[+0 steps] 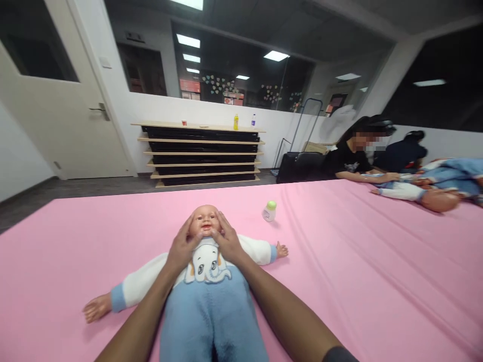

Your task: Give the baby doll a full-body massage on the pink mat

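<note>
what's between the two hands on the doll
In the head camera's view, the doll's face lies between the left hand and the right hand, looking up.

The doll (207, 289) had a smooth, faintly glossy, plastic-looking head (206, 217); its outfit (211, 311) was matt, soft-napped cloth. Beneath the doll lay a creased cloth cover (339, 261); right of the doll stood a smooth plastic-looking bottle (269, 212).
</note>
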### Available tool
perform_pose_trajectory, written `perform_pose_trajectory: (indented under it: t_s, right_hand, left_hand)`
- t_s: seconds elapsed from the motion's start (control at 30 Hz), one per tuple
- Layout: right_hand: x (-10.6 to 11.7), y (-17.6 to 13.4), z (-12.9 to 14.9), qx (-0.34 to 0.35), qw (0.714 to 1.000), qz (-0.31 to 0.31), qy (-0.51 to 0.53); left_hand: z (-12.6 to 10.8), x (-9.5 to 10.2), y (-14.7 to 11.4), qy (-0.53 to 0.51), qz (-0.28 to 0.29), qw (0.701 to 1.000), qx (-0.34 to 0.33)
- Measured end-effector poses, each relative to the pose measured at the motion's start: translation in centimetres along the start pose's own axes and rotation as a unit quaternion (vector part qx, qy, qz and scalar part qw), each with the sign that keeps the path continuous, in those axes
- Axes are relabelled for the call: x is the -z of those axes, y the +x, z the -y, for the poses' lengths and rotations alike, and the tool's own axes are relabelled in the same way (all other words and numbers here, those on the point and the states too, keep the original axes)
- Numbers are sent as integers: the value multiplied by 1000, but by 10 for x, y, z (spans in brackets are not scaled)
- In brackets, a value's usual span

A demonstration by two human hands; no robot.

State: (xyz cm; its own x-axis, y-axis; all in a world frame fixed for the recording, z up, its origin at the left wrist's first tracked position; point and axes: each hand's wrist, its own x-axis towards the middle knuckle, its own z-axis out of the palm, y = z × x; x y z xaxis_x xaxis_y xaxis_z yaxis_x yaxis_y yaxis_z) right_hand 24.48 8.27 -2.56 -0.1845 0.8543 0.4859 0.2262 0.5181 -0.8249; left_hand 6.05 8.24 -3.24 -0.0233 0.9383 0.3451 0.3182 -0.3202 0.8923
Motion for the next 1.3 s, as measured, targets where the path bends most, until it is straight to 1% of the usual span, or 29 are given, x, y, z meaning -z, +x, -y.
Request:
perform_pose_trajectory:
  t_s: [0.13,0.3,0.47,0.57,0.67,0.8,0.9,1.0,1.17,1.3]
  right_hand:
    - [1,1,0,-13,1000,5,-18]
    - [1,1,3,-24,999,6,-21]
    - [0,0,3,-29,999,2,-18]
    - [0,0,0,-42,999,3,-20]
    - [-1,0,-3,-47,999,-5,4]
    - [-3,0,-3,-49,998,-20,36]
    - [-3,1,-4,-53,997,-21,51]
    - [-1,2,-5,-60,997,-16,51]
    - [1,2,-2,-59,997,-30,39]
    - [0,2,1,-57,998,-27,31]
  left_hand:
    - [9,1,3,20,-8,1000,4]
    - [9,2,3,56,0,998,10]
    - [10,3,2,41,-12,999,12]
    - [10,1,2,36,0,999,13]
    - [9,-1,3,5,11,1000,12]
    - [4,-1,0,-27,-10,1000,-4]
    - [0,-2,-3,-17,-3,1000,-24]
    - [-3,-2,-4,-21,2,999,-33]
    - [-5,-1,-5,-48,-6,998,-28]
    - [-3,-2,-6,-49,6,998,-31]
